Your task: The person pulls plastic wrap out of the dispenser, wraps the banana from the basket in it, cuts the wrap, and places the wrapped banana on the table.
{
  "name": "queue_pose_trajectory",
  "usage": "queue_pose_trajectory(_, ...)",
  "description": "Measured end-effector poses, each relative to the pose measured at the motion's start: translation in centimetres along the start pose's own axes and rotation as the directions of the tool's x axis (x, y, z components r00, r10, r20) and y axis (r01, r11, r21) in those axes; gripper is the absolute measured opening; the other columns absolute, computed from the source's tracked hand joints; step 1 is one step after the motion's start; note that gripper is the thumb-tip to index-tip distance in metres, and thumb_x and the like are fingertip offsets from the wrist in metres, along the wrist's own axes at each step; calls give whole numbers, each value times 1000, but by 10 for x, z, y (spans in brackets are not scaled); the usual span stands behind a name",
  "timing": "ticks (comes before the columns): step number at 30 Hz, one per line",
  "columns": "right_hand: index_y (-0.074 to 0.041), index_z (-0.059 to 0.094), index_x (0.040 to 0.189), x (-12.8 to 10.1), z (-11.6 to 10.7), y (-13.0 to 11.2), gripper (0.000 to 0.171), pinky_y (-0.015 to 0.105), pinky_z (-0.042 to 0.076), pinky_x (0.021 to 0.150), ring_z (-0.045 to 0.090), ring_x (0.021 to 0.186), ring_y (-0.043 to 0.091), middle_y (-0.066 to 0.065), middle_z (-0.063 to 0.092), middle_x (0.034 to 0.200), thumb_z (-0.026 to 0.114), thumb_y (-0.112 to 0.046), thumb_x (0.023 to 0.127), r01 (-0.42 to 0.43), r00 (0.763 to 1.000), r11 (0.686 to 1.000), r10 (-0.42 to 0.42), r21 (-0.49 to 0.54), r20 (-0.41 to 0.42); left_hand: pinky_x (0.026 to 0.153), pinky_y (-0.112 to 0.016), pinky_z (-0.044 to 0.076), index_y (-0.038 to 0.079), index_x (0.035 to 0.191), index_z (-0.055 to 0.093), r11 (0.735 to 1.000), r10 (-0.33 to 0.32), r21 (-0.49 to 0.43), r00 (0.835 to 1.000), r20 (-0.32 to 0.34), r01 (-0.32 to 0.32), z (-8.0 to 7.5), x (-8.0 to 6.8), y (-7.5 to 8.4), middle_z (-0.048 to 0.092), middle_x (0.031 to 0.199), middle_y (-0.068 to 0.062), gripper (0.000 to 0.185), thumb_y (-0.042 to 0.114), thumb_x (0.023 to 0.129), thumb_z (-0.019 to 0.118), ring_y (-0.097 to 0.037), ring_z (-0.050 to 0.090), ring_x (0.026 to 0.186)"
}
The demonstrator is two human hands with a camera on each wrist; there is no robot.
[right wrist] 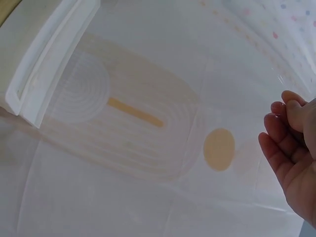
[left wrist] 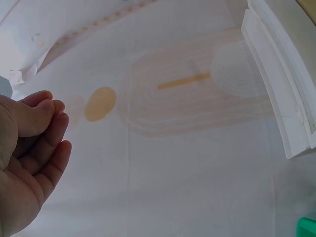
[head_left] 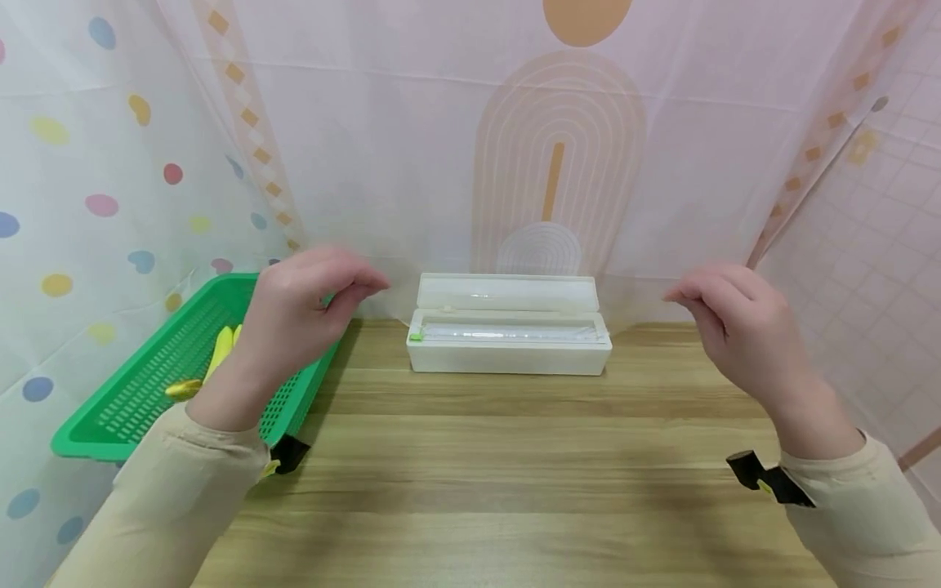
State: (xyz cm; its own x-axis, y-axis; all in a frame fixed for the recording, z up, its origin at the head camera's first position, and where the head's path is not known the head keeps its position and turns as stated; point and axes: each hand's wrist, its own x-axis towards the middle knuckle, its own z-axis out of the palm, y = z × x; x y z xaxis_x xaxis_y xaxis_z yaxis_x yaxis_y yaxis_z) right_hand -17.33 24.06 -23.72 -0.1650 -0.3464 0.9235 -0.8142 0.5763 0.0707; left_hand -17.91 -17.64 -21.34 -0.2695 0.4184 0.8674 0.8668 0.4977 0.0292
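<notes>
1. Left hand [head_left: 294,314]: the grip is pressed together, thumb against the fingertips, pinching the near left corner of a clear film [head_left: 638,304]. It is raised above the table [head_left: 515,457], in front of the basket.
2. Right hand [head_left: 742,327]: the same grip, thumb and fingertips pinched on the near right corner of the film. It is raised level with the left hand and well apart from it.
3. Clear film: faint in the head view, showing only as a glossy band running from each pinch back to the white dispenser box [head_left: 507,355].
4. White dispenser box: it stands on the table at the far edge, between the two hands, with the lid tipped open towards the backdrop.
5. The head view alone shows both hands together, the table and the green basket [head_left: 81,445] at the left, which holds a yellow item [head_left: 220,347].
6. The left wrist view shows what the head view hides: the inner side of that hand [left wrist: 24,163], thumb tip meeting forefinger, with the box [left wrist: 281,89] at the upper right.
7. The right wrist view mirrors it: hand [right wrist: 291,148] with curled fingers meeting the thumb, box [right wrist: 44,54] at the upper left.
8. Patterned curtain [head_left: 441,163]: hangs behind and to both sides.
</notes>
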Motion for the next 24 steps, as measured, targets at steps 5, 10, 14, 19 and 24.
queue_pose_trajectory(5, 0, 67, 78, -8, -6, -11, 40, 14, 41, 79, 57, 68, 26, 11, 65, 74, 53, -26, 104, 20, 1000, 1000, -21, 20, 22, 83, -11, 44, 7, 88, 74, 998, 25, -61, 999, 23, -24, -4, -10, 7, 71, 84, -4, 7, 1, 87, 73, -19, 65, 80)
queue_pose_trajectory(10, 0, 68, 79, -17, -12, -17, 39, 13, 42, 79, 58, 71, 22, 8, 65, 76, 51, -24, 105, 45, 996, 998, -49, 45, 75, 82, -11, 45, 7, 88, 75, 996, 30, -83, 997, 70, -24, -7, -21, 15, 71, 84, -1, 36, 32, 103, 54, -16, 64, 80)
queue_pose_trajectory(14, -1, 68, 80, -23, -17, -21, 39, 13, 43, 82, 59, 74, 20, 6, 65, 79, 49, -24, 106, 61, 991, 996, -68, 63, 116, 78, -12, 47, 6, 88, 74, 994, 19, -112, 991, 135, -4, -12, -28, 21, 71, 85, 2, 38, 34, 103, 53, -11, 63, 82)
queue_pose_trajectory(19, -1, 69, 82, -28, -21, -27, 39, 13, 44, 79, 59, 74, 16, 4, 65, 80, 48, -23, 106, 92, 981, 992, -104, 84, 164, 80, -11, 47, 8, 90, 75, 986, 1, -163, 985, 174, 28, -13, -37, 25, 71, 87, 3, 36, 34, 103, 53, -10, 64, 82)
queue_pose_trajectory(24, -3, 68, 82, -32, -25, -33, 38, 15, 46, 78, 60, 76, 15, 3, 65, 81, 47, -23, 106, 119, 967, 986, -141, 113, 210, 81, -11, 48, 10, 92, 74, 980, 27, -199, 981, 194, 13, -13, -48, 28, 70, 89, 2, 32, 31, 103, 53, -11, 63, 83)
